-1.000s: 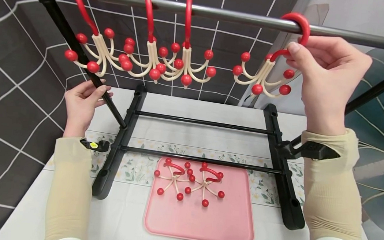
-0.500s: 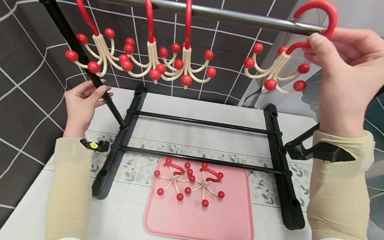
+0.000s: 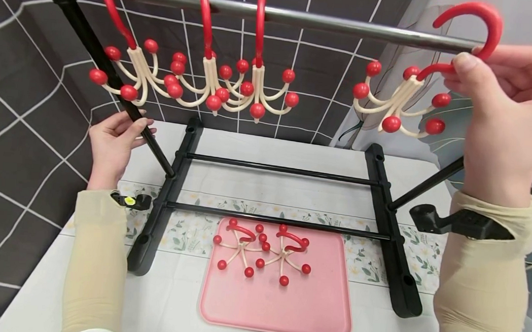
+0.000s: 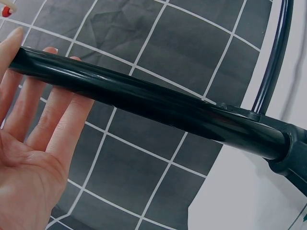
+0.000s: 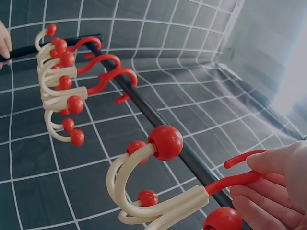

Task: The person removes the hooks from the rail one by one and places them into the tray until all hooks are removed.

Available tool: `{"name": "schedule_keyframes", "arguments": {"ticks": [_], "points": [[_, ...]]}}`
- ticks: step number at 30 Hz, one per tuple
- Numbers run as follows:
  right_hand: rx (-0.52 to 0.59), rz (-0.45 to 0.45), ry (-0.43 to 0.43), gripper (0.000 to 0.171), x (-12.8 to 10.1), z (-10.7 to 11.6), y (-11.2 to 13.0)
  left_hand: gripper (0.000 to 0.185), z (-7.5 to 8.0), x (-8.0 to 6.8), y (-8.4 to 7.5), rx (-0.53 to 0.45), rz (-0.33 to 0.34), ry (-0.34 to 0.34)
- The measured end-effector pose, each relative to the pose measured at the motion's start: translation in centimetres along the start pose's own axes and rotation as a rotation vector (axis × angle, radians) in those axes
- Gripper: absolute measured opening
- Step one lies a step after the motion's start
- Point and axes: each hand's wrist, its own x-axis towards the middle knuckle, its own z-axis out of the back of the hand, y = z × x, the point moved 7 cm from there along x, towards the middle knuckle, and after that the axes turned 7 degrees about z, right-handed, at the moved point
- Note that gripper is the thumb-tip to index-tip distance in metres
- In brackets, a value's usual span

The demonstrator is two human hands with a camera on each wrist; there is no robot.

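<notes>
We judged the multi-prong hook (image 3: 402, 100) light, rigid plastic, best held at its red neck, where the right hand (image 3: 511, 115) pinched it at the rail's (image 3: 329, 25) 3 o'clock end, while the left hand (image 3: 112, 144) lay flat-fingered against the rack leg (image 3: 115, 83).

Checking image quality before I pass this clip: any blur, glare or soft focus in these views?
Head view: evenly lit, sharp, wide-angle bend in the rail. Left wrist: glare streaks on the black pole. Right wrist: the hook and right hand soft, window side washed out.
</notes>
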Motion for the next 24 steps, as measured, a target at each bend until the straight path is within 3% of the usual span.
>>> {"name": "schedule_keyframes", "arguments": {"ticks": [4,11,15,18,24], "points": [[0.035,-0.079,-0.025,0.033,-0.7,0.6,-0.5,0.027,0.1,0.0,0.0,0.013,0.003,-0.003],[-0.192,-0.029,0.043,0.029,-1.9,1.5,-0.8,0.028,0.0,0.0,0.0,0.002,0.0,0.007],[-0.259,0.007,0.115,0.027,-3.0,1.7,-1.2,0.028,0.0,-0.1,0.0,0.0,0.001,0.007],[-0.255,-0.014,0.176,0.026,-4.0,1.6,-1.7,0.028,0.0,-0.1,-0.1,0.004,0.001,0.003],[-0.281,-0.153,0.319,0.027,-6.6,1.7,-3.9,0.028,0.0,-0.1,-0.1,0.007,-0.004,-0.002]]}}
